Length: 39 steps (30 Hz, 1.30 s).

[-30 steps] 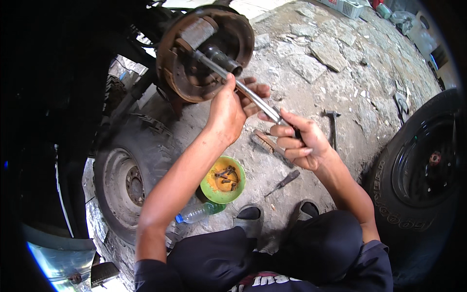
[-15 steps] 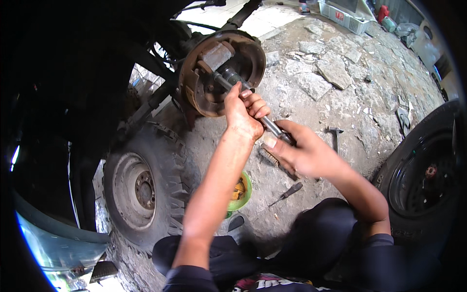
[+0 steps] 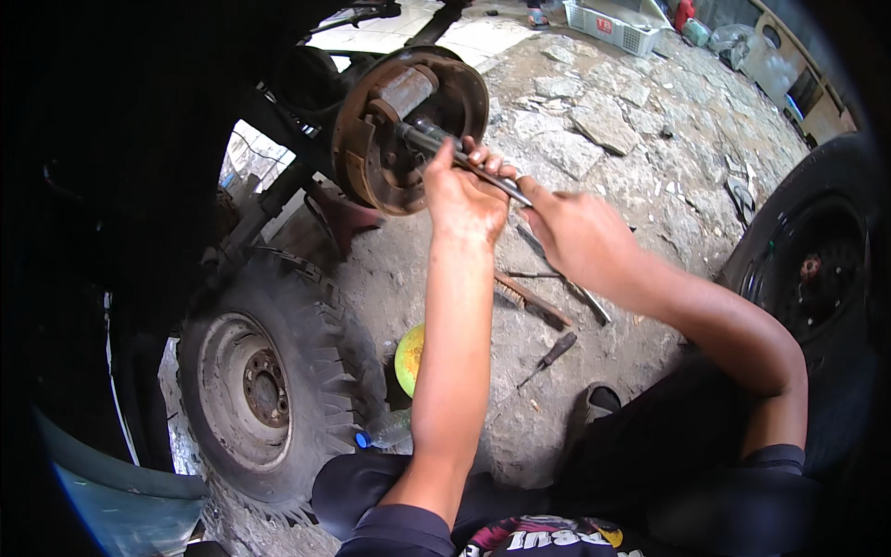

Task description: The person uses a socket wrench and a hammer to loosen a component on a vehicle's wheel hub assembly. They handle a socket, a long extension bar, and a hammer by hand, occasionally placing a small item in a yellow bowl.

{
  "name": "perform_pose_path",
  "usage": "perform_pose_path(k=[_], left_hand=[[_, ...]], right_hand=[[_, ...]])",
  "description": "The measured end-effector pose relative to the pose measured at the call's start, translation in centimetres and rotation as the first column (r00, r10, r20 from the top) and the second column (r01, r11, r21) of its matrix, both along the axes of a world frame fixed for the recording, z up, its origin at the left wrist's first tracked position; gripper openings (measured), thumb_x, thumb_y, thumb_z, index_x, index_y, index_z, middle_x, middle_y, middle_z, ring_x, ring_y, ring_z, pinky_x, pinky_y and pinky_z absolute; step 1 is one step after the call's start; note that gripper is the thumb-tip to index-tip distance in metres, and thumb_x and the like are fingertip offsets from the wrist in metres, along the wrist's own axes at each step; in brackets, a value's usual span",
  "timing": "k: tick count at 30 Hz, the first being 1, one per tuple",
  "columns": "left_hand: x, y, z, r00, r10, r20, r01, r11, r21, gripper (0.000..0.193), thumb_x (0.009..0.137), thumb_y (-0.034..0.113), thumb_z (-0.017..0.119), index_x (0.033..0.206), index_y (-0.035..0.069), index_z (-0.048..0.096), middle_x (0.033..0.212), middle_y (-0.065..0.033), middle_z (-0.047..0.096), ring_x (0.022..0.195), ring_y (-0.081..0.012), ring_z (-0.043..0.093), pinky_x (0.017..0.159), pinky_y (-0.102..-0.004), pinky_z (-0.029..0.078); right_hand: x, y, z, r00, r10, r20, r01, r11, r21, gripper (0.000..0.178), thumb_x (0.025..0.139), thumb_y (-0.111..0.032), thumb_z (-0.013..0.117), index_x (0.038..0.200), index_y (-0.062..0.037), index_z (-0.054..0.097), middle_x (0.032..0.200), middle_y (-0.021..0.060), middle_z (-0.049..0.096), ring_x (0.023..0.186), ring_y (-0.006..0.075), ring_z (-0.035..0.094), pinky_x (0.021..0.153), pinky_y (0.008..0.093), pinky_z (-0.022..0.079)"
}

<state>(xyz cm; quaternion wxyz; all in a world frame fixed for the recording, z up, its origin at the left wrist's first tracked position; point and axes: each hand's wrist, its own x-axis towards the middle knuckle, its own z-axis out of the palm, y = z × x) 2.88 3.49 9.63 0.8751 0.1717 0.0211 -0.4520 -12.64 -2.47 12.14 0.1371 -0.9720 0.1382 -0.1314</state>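
The left hand [image 3: 467,200] curls around a metal bar [image 3: 422,139] while the right hand [image 3: 585,232] grips its near end, apparently working it at the rusty brake assembly [image 3: 354,153], the next move likely needing steady alignment

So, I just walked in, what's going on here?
A person has both bare hands on a long metal bar. The left hand is wrapped around its middle, and the right hand grips the near end. The far end is at a rusty, round hub assembly. A wire brush and a screwdriver lie on the ground, with a chunky-tyred wheel off to the left.
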Motion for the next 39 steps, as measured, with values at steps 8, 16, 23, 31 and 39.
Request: perform_pose_path(k=[8, 16, 23, 31, 39], left_hand=[[1.0, -0.6, -1.4, 0.997, -0.026, -0.079, 0.009, 0.980, -0.199, 0.045, 0.099, 0.047, 0.040, 0.071, 0.011, 0.043, 0.058, 0.0029, 0.029, 0.046, -0.0112, 0.025, 0.046, -0.0269, 0.025], [-0.1, -0.8, -0.8, 0.994, 0.069, -0.087, -0.085, 0.976, -0.198, 0.045, 0.102, 0.043, 0.035, 0.077, 0.008, 0.048, 0.064, -0.0017, 0.040, 0.058, -0.0144, 0.037, 0.059, -0.0304, 0.034], [0.5, -1.5, -1.5, 0.993, 0.116, -0.021, -0.117, 0.957, -0.266, 0.046, 0.103, 0.044, 0.032, 0.076, 0.010, 0.046, 0.061, 0.0006, 0.038, 0.053, -0.0136, 0.036, 0.059, -0.0309, 0.036], [0.3, -0.4, -2.0, 0.997, 0.064, 0.037, -0.054, 0.972, -0.227, 0.048, 0.103, 0.045, 0.025, 0.081, 0.010, 0.049, 0.069, -0.0010, 0.044, 0.062, -0.0154, 0.041, 0.066, -0.0339, 0.037], [0.3, -1.8, -1.6, 0.982, 0.175, -0.076, -0.183, 0.976, -0.117, 0.042, 0.104, 0.045, 0.026, 0.084, 0.015, 0.048, 0.063, 0.0025, 0.039, 0.050, -0.0131, 0.034, 0.054, -0.0308, 0.031]], right_hand=[[-1.3, -1.0, -0.9, 0.999, -0.005, -0.044, 0.041, -0.243, 0.969, 0.041, 0.100, -0.039, 0.047, 0.107, 0.0002, 0.055, 0.066, -0.0010, 0.046, 0.046, 0.0060, 0.032, 0.041, 0.0222, 0.027], [-1.4, -0.1, -0.6, 0.992, -0.107, 0.069, 0.095, 0.982, 0.163, 0.034, 0.099, -0.034, 0.051, 0.100, -0.0012, 0.059, 0.063, 0.0018, 0.052, 0.045, 0.0128, 0.047, 0.042, 0.0290, 0.039], [-1.9, -1.3, 0.7, 0.990, -0.129, -0.055, 0.022, -0.248, 0.968, 0.042, 0.102, -0.040, 0.041, 0.105, 0.0000, 0.056, 0.064, -0.0018, 0.048, 0.043, 0.0063, 0.039, 0.036, 0.0221, 0.029], [-1.5, -0.4, -0.8, 0.999, -0.003, 0.047, -0.006, 0.984, 0.179, 0.034, 0.096, -0.031, 0.055, 0.097, 0.0029, 0.055, 0.057, 0.0178, 0.056, 0.043, 0.0341, 0.052, 0.042, 0.0431, 0.040], [-1.4, -1.3, -0.1, 0.984, -0.146, -0.103, 0.150, 0.359, 0.921, 0.041, 0.097, -0.038, 0.054, 0.106, 0.0012, 0.059, 0.072, 0.0084, 0.060, 0.053, 0.0165, 0.055, 0.039, 0.0275, 0.039]])
